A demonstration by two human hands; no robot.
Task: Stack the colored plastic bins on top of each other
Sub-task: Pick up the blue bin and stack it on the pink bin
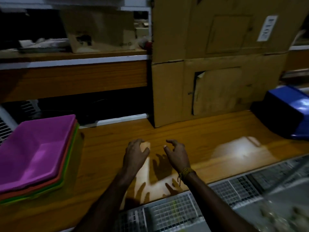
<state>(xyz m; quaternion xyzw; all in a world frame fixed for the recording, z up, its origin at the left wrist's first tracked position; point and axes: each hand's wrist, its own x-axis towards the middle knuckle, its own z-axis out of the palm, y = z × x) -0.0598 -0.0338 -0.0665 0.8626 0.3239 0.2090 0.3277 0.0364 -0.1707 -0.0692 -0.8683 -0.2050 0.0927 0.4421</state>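
Dim storeroom light falls on a wooden desk [117, 190] backed by cardboard boxes [217, 64] and shelving. Both hands hover just above the middle of it, close together but not touching; the left hand [136, 154] and right hand [177, 153] each have loosely curled fingers and hold nothing. A yellow thread band [185, 172] circles the right wrist. Far to the left, a nested stack of bins [33, 153] sits at the desk's edge, purple on top, with an orange and a green rim showing beneath. Well apart at the far right, a blue bin [287, 113] lies tipped, its bottom facing up and outward. I judge that one the next to fetch: reach right, take it by both long rims, turn it open side up, carry it level, then square its corners over the purple bin before lowering so it seats evenly
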